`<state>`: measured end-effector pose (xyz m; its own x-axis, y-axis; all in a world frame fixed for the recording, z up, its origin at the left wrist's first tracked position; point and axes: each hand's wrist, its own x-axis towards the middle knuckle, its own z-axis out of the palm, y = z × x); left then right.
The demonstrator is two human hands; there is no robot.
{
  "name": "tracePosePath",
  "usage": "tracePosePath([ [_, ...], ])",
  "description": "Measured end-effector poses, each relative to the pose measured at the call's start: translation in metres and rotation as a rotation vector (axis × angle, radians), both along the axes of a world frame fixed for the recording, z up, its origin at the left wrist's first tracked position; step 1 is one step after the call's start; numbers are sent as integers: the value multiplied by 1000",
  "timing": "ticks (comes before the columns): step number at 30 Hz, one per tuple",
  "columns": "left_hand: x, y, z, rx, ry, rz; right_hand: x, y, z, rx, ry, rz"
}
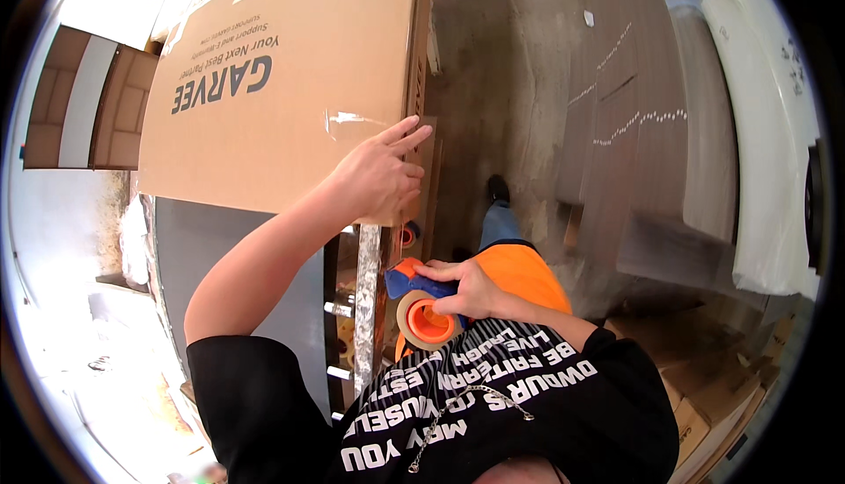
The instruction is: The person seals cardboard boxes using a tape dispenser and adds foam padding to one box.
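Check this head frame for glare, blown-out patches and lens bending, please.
Head view: clear tape on the cardboard box glints beside the left hand; lower-left floor is blown out white; box edges bow toward the rim; right hand and tape dispenser look sharp.

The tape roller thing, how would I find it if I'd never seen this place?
Start at the big brown cardboard box at the top, where the left hand presses its corner. Look below that, close to the person's chest: the right hand grips the tape dispenser. It is the only blue and orange tool, with a round tan roll.
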<state>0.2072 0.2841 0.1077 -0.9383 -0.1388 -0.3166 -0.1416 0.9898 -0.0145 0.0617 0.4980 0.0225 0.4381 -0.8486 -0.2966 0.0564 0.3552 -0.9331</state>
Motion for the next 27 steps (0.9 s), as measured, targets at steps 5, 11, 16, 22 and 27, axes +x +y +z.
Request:
tracePosePath([
  [5,22,29,-2,99,70,-38,53,-19,-5,-230,239,-71],
  [11,38,25,-22,81,151,-61,130,-56,-6,-610,602,508],
  [16,50,38,-16,-7,84,200,30,-19,-67,106,301,347],
  [22,47,36,-26,31,213,231,-92,-90,-37,75,-279,-365],
  [27,47,37,-31,46,349,216,-36,-55,-55,-29,-189,-229],
])
